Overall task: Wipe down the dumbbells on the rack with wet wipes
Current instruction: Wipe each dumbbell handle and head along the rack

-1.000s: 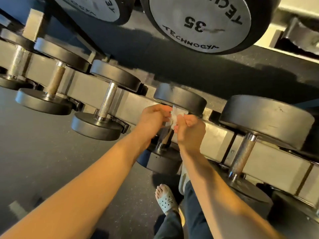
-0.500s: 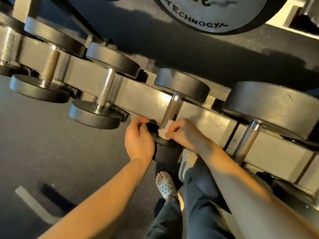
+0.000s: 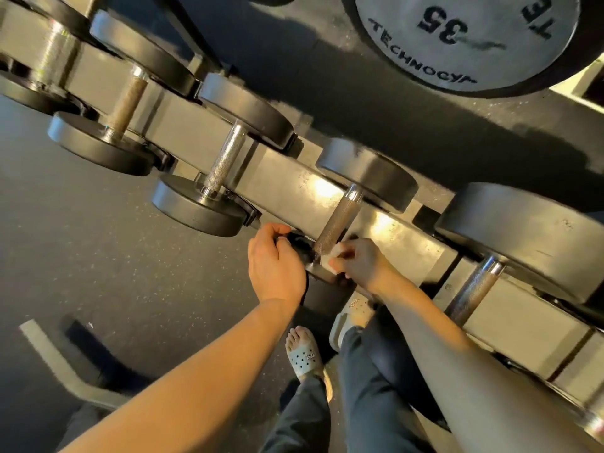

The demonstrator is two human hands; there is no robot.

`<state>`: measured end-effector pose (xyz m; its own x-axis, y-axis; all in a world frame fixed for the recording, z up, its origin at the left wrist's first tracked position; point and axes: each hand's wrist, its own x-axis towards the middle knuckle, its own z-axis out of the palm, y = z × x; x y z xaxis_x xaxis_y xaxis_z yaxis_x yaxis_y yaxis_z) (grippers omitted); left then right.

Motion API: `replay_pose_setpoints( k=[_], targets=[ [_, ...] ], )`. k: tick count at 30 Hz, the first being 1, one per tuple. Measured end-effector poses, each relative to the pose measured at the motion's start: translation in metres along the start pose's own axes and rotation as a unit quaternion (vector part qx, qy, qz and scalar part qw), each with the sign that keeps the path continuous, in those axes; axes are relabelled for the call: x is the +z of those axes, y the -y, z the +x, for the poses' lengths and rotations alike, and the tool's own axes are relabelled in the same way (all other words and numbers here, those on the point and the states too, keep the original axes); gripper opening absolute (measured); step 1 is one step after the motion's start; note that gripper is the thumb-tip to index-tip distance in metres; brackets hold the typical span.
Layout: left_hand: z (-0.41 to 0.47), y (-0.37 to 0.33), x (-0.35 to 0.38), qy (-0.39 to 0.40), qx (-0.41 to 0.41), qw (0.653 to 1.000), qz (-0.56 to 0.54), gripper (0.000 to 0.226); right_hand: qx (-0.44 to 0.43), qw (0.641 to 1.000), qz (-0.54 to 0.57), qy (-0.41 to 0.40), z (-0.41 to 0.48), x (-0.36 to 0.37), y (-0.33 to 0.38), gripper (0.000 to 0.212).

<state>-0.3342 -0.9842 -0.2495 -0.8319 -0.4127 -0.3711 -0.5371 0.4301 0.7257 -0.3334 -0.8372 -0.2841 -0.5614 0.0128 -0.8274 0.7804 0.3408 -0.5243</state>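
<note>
wipe (image 3: 330,257) mostly hidden, 35 disc (image 3: 457,50) cropped

"35" and "TECHNOGYM", upside down, on the end face of the large upper dumbbell (image 3: 464,37).

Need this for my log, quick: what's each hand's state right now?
Left hand: curled round the dumbbell's near end.
Right hand: pinching the wipe against that dumbbell.

Open floor (image 3: 98,273) left; neighbour dumbbell head (image 3: 196,207), rack beam (image 3: 287,188) hem handle (image 3: 336,223).
</note>
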Motion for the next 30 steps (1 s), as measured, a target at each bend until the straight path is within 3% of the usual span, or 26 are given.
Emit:
replay_pose_setpoints(
  k=[3, 5, 7, 9, 11, 12, 13, 15, 17, 20, 22, 24, 26, 28, 30],
  targets=[
    [-0.001, 0.002, 0.001, -0.008, -0.002, 1.000, -0.021, 0.030, -0.039, 0.998, -0.050, -0.015, 0.004, 0.003, -0.002, 0.027],
    [-0.001, 0.002, 0.001, -0.019, -0.015, 0.999, -0.045, 0.035, -0.117, 0.984, -0.121, -0.061, -0.005, 0.007, -0.001, 0.012],
    [-0.002, 0.003, 0.001, -0.030, -0.030, 0.997, -0.061, 0.035, -0.223, 0.955, -0.182, -0.078, -0.020, 0.007, 0.003, 0.013],
    [-0.002, 0.002, 0.001, -0.032, -0.029, 0.996, -0.073, 0.031, -0.363, 0.880, -0.299, -0.075, -0.026, 0.002, 0.012, 0.012],
    [-0.001, 0.003, 0.001, -0.033, -0.017, 0.996, -0.076, 0.023, -0.467, 0.754, -0.455, -0.077, -0.020, 0.001, 0.031, 0.009],
    [0.000, 0.004, 0.002, -0.037, -0.011, 0.996, -0.079, 0.021, -0.464, 0.703, -0.535, -0.061, -0.015, 0.002, 0.046, 0.008],
    [0.001, 0.005, 0.002, -0.040, -0.009, 0.996, -0.082, 0.021, -0.428, 0.668, -0.609, -0.029, -0.012, 0.007, 0.064, 0.008],
    [0.003, 0.008, 0.004, -0.043, -0.020, 0.995, -0.092, 0.024, -0.305, 0.658, -0.687, 0.055, 0.006, 0.023, 0.093, 0.009],
    [0.004, 0.009, 0.005, -0.038, -0.037, 0.993, -0.107, 0.025, -0.124, 0.692, -0.694, 0.157, 0.029, 0.038, 0.116, 0.012],
    [0.005, 0.009, 0.006, -0.031, -0.052, 0.989, -0.133, 0.023, 0.119, 0.741, -0.608, 0.260, 0.054, 0.042, 0.132, 0.025],
    [0.003, 0.008, 0.006, -0.025, -0.045, 0.989, -0.139, 0.023, 0.164, 0.765, -0.549, 0.294, 0.054, 0.036, 0.133, 0.025],
    [0.001, 0.009, 0.006, -0.026, -0.030, 0.990, -0.135, 0.022, 0.054, 0.770, -0.568, 0.286, 0.043, 0.029, 0.129, 0.019],
    [0.001, 0.009, 0.004, -0.029, -0.024, 0.991, -0.127, 0.022, -0.139, 0.727, -0.635, 0.221, 0.021, 0.020, 0.117, 0.023],
    [0.001, 0.009, 0.003, -0.024, -0.022, 0.993, -0.116, 0.022, -0.309, 0.714, -0.611, 0.146, -0.001, 0.004, 0.096, 0.015],
    [0.001, 0.008, 0.002, -0.017, -0.017, 0.994, -0.104, 0.023, -0.435, 0.669, -0.595, 0.100, -0.011, -0.013, 0.072, 0.013]
  ],
)
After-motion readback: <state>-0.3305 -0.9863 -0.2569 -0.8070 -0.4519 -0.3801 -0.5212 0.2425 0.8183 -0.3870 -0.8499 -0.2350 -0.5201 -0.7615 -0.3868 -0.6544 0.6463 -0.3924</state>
